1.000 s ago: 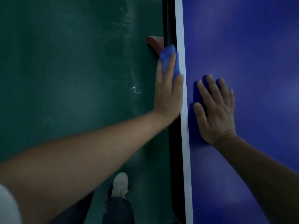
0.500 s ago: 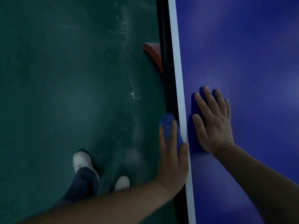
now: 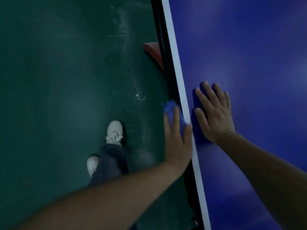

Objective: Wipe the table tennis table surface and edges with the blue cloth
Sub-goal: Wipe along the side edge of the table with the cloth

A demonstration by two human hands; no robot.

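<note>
a: item one, blue cloth (image 3: 172, 110). location?
b: on the long side edge (image 3: 163, 47) of the surface (image 3: 249, 55), bunched against the dark outer face, just below the white border line (image 3: 176, 63). a tuft shows past the fingertips on the far side.
a: item two, left hand (image 3: 177, 135). state?
b: fingers straight and together, laid flat over the cloth and pressing it sideways into the edge. thumb rests up on the white line.
a: item three, right hand (image 3: 214, 117).
b: palm down on the blue top, fingers spread flat, holding nothing. it sits just inside the white line, level with the left hand, with the border between them.
a: axis of the work?
b: the edge runs lengthwise from the near end to the far end, and both hands point along it. the cloth lies on that line under the left hand. my reading: the coming stroke slides along the edge, not across it, and the right hand braces.
a: other entries?
b: green floor (image 3: 58, 72), white shoe (image 3: 114, 130), and a red fitting (image 3: 152, 50) beneath the edge, farther along.
</note>
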